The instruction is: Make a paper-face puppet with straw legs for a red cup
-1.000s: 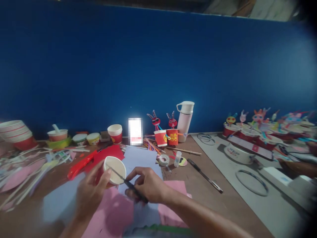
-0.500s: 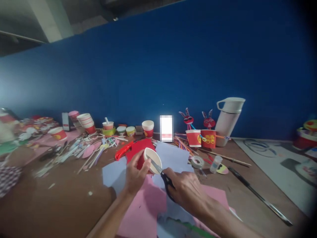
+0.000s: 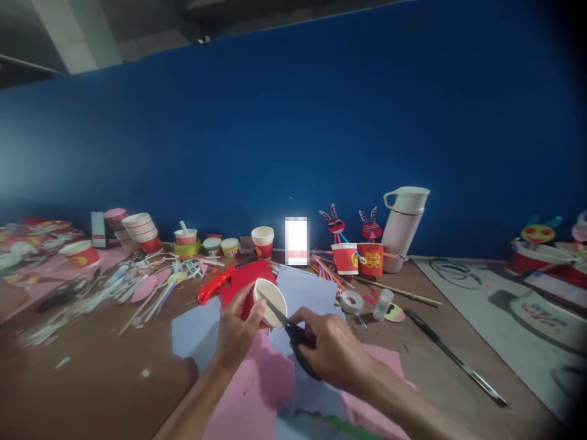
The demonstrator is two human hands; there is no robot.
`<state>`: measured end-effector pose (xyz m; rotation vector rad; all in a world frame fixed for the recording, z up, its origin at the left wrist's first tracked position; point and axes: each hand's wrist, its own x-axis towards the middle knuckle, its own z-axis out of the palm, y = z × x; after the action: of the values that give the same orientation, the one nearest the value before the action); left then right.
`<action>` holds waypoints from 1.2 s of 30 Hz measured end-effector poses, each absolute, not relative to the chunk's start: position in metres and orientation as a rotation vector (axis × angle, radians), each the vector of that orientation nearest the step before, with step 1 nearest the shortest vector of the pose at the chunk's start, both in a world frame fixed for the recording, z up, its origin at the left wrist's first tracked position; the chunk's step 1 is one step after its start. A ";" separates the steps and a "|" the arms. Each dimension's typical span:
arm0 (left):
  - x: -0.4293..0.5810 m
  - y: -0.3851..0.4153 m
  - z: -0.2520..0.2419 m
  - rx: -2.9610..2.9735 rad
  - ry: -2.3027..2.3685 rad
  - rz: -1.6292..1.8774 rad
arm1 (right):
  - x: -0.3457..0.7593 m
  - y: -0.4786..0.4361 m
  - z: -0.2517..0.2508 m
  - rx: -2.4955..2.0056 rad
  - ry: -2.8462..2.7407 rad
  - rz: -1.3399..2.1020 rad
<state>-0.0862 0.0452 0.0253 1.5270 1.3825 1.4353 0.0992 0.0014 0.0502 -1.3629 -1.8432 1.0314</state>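
My left hand point(image 3: 236, 333) grips a red paper cup point(image 3: 269, 300) tilted on its side, its white inside turned toward me. My right hand point(image 3: 332, 349) holds black-handled scissors point(image 3: 287, 321), with the blades reaching across the cup's rim. Both hands hover over pink paper point(image 3: 259, 391) and pale blue paper point(image 3: 307, 287) on the brown table point(image 3: 92, 379). A red paper sheet point(image 3: 243, 278) lies just behind the cup.
A red utility knife point(image 3: 214, 286), a tape roll point(image 3: 351, 301), a small glue bottle point(image 3: 382, 304) and a long black rod point(image 3: 454, 357) lie nearby. Two bunny cup figures point(image 3: 358, 253), a white thermos jug point(image 3: 403, 227), stacked cups point(image 3: 142, 231) and paper strips point(image 3: 151, 281) line the back and left.
The view has swung left and then settled; my hands keep the cup and scissors in the same grip, shifted slightly left in view.
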 end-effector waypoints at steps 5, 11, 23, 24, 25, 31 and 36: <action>-0.086 0.045 0.026 1.541 1.402 1.424 | 0.097 -0.003 0.054 -1.376 -1.843 1.045; -0.083 0.042 0.029 1.505 1.409 1.405 | 0.105 0.018 0.055 -1.311 -1.773 1.376; -0.086 0.045 0.025 1.491 1.415 1.396 | 0.101 0.000 0.057 -1.369 -1.871 1.006; -0.085 0.044 0.026 1.483 1.405 1.394 | 0.102 0.003 0.057 -1.366 -1.852 1.084; -0.085 0.044 0.026 1.475 1.393 1.393 | 0.102 0.006 0.056 -1.360 -1.827 1.171; -0.086 0.045 0.025 1.451 1.346 1.410 | 0.105 0.018 0.055 -1.313 -1.725 1.395; -0.085 0.044 0.027 1.441 1.338 1.438 | 0.103 0.006 0.057 -1.324 -1.780 1.145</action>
<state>-0.0845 0.0441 0.0269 1.4407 1.3382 1.4384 0.1027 0.0056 0.0566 -1.3241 -1.7803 1.1447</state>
